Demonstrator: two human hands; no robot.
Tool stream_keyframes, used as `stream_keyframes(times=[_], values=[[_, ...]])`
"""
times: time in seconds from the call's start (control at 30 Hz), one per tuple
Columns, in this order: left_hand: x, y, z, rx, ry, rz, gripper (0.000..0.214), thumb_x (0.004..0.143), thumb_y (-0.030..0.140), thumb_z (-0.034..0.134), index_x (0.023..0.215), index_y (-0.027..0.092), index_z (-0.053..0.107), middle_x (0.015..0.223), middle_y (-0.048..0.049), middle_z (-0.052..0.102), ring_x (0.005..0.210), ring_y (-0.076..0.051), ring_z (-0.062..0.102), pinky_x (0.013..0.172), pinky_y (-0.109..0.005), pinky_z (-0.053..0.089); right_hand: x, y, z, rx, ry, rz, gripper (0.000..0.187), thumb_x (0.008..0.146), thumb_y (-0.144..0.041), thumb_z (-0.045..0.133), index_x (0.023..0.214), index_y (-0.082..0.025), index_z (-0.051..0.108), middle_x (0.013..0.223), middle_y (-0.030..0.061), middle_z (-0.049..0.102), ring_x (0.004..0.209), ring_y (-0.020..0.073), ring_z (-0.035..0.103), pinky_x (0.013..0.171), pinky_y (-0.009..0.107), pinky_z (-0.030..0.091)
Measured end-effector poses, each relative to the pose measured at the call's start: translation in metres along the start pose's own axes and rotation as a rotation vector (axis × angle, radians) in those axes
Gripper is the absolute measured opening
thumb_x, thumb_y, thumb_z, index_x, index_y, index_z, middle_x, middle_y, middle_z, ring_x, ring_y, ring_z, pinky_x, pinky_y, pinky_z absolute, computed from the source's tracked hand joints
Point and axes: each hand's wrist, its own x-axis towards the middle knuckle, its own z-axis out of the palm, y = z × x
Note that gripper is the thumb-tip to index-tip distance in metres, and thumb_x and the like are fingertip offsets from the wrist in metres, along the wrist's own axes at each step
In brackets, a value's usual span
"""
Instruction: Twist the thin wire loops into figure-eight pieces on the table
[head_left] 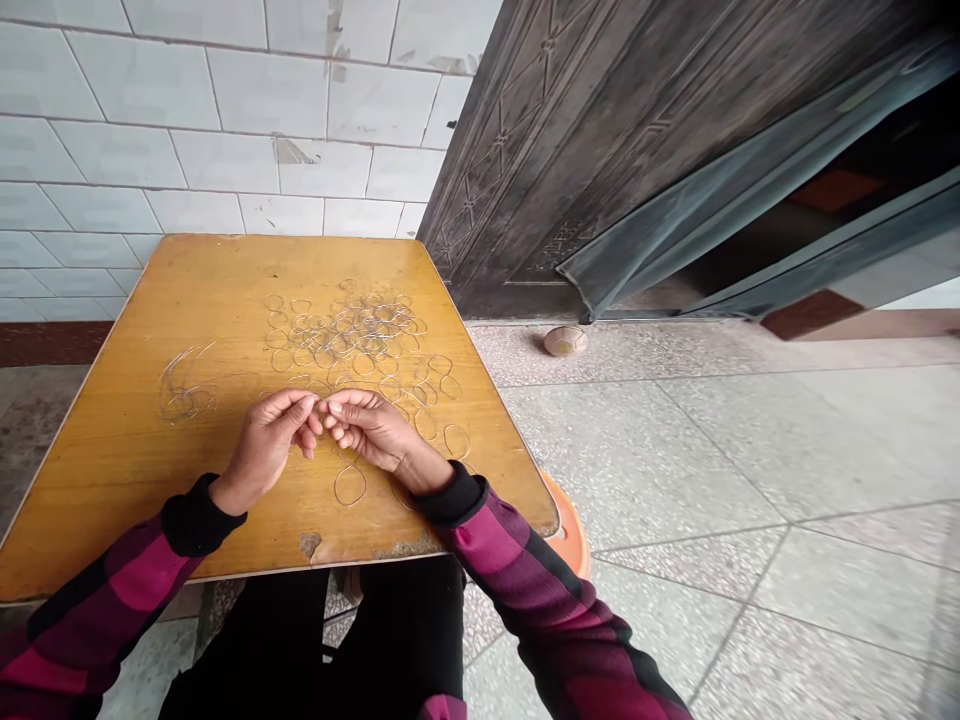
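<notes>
My left hand (270, 445) and my right hand (375, 432) meet above the table, fingertips nearly touching. Both pinch a thin wire (322, 406) between thumb and forefinger; most of it is hidden by the fingers or too fine to follow. Beyond my hands lies a spread heap of thin wire loops (367, 325), denser toward the back. One single loop (350, 504) rests on the wood just below my hands, and a few more lie near my right wrist. To the left of my left hand is a loose bunch of uncurled wires (184, 402).
The yellow wooden table (127, 470) has a chipped front edge and stands against a white tiled wall (247, 90). An orange stool (571, 530) shows under its right corner. A dark carved door (555, 150) with a hanging curtain (675, 220) and a worn ball (565, 341) are to the right.
</notes>
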Motion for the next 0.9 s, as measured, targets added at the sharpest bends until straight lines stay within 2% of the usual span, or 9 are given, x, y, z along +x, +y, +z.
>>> stream_keyframes(times=[0.2, 0.43, 0.6, 0.77, 0.9], values=[[0.0, 0.0, -0.001, 0.02, 0.001, -0.004, 0.026, 0.079, 0.039, 0.068, 0.087, 0.015, 0.064, 0.059, 0.0016, 0.061, 0.041, -0.009, 0.053, 0.038, -0.02, 0.044, 0.001, 0.003, 0.001, 0.03, 0.049, -0.012, 0.022, 0.068, -0.028, 0.081, 0.083, -0.015, 0.072, 0.065, -0.0025, 0.068, 0.051, 0.0027, 0.06, 0.049, 0.01, 0.05], [0.001, -0.002, -0.007, 0.15, 0.037, 0.027, 0.024, 0.081, 0.039, 0.066, 0.085, 0.016, 0.067, 0.055, 0.0032, 0.058, 0.036, -0.007, 0.048, 0.035, -0.018, 0.04, 0.002, 0.013, 0.004, 0.064, 0.061, -0.05, 0.022, 0.07, -0.029, 0.08, 0.083, -0.015, 0.071, 0.067, -0.0017, 0.068, 0.058, 0.0052, 0.063, 0.052, 0.011, 0.053], [0.001, -0.003, -0.008, 0.231, 0.028, 0.043, 0.021, 0.083, 0.037, 0.063, 0.082, 0.017, 0.067, 0.048, 0.005, 0.054, 0.034, -0.007, 0.046, 0.033, -0.018, 0.036, 0.0, 0.017, 0.006, 0.055, 0.071, -0.07, 0.021, 0.069, -0.028, 0.081, 0.083, -0.015, 0.071, 0.069, -0.0015, 0.068, 0.058, 0.0048, 0.063, 0.054, 0.012, 0.053], [0.002, -0.003, -0.01, 0.253, 0.013, 0.062, 0.019, 0.084, 0.035, 0.061, 0.078, 0.017, 0.065, 0.05, 0.0045, 0.054, 0.038, -0.007, 0.047, 0.037, -0.018, 0.037, 0.0, 0.015, 0.008, 0.007, 0.092, -0.059, 0.024, 0.066, -0.031, 0.082, 0.08, -0.015, 0.07, 0.068, -0.0022, 0.067, 0.056, 0.0042, 0.062, 0.053, 0.011, 0.052], [0.004, -0.001, -0.011, 0.276, 0.024, 0.069, 0.019, 0.082, 0.034, 0.062, 0.075, 0.017, 0.065, 0.057, 0.0029, 0.057, 0.042, -0.007, 0.048, 0.041, -0.02, 0.04, -0.002, 0.009, 0.01, -0.113, 0.156, -0.172, 0.029, 0.067, -0.03, 0.082, 0.09, -0.019, 0.067, 0.073, -0.0035, 0.067, 0.057, 0.006, 0.063, 0.053, 0.016, 0.053]])
